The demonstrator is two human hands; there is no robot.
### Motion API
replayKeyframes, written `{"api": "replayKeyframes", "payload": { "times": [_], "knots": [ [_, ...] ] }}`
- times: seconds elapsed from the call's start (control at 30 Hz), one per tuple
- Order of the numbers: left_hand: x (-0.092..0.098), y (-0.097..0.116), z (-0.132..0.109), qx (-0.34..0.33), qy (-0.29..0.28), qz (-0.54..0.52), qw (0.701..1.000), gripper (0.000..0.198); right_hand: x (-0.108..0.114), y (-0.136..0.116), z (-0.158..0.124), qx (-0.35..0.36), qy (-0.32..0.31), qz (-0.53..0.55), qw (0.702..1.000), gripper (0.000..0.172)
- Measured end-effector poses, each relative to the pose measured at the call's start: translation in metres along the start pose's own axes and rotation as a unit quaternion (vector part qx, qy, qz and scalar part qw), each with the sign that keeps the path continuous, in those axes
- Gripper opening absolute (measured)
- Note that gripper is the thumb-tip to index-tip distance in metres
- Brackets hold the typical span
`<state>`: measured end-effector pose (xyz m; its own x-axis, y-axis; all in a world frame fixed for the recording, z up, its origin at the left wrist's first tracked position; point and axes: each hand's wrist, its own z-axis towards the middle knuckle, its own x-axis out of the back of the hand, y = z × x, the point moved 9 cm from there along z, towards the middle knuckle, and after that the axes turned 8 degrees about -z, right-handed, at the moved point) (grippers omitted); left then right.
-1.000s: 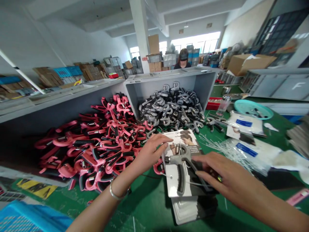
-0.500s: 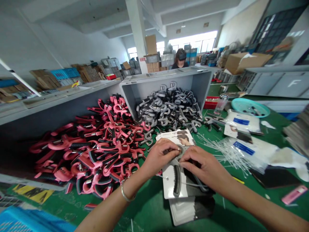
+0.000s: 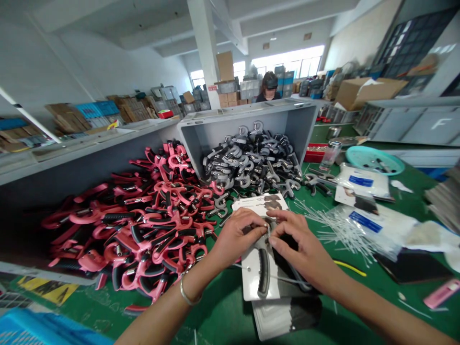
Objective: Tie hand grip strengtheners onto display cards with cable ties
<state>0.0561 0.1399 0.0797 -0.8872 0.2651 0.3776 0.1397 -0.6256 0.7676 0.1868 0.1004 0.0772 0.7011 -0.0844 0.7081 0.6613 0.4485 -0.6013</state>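
A grey and black hand grip strengthener (image 3: 264, 273) lies on a printed backing card (image 3: 251, 282), which rests on a stack of similar cards (image 3: 273, 318). My left hand (image 3: 244, 235) is closed at the coil end of the strengthener, thumb and forefinger pinching a thin white cable tie (image 3: 268, 231). My right hand (image 3: 300, 244) is against the same end from the right, its fingers bent and the forefinger raised. What its thumb and other fingertips pinch is hidden. A white strand crosses the card beneath my right hand.
Pink hand grips (image 3: 154, 225) spill from a grey bin (image 3: 89, 139) on the left; grey ones (image 3: 251, 158) fill another behind. Loose cable ties (image 3: 345, 232), plastic bags (image 3: 373, 225), a turquoise tray (image 3: 359, 153) and a yellow-handled tool (image 3: 350, 267) lie right. A person (image 3: 269, 88) is beyond.
My right forefinger has lifted, and the fingers of my right hand have shifted slightly at the coil end. My left hand still pinches there. The view has moved a little.
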Motion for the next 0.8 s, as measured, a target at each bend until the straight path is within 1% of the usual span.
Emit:
{"api": "replayKeyframes", "payload": {
  "times": [0.17, 0.4, 0.8],
  "knots": [
    [-0.0002, -0.0017, -0.0014, 0.012, 0.001, -0.013, 1.000, 0.004, -0.0058, 0.0004, 0.0009, 0.003, -0.020, -0.013, 1.000, 0.010],
    [0.0005, 0.0011, -0.0015, 0.003, 0.002, -0.020, 1.000, 0.004, -0.0088, 0.0004, 0.0004, 0.006, -0.028, -0.016, 0.999, 0.009],
    [0.0011, 0.0007, -0.0020, 0.009, 0.006, -0.017, 1.000, 0.004, -0.0087, 0.0018, -0.0001, 0.002, -0.025, -0.005, 1.000, 0.010]
  ]
}}
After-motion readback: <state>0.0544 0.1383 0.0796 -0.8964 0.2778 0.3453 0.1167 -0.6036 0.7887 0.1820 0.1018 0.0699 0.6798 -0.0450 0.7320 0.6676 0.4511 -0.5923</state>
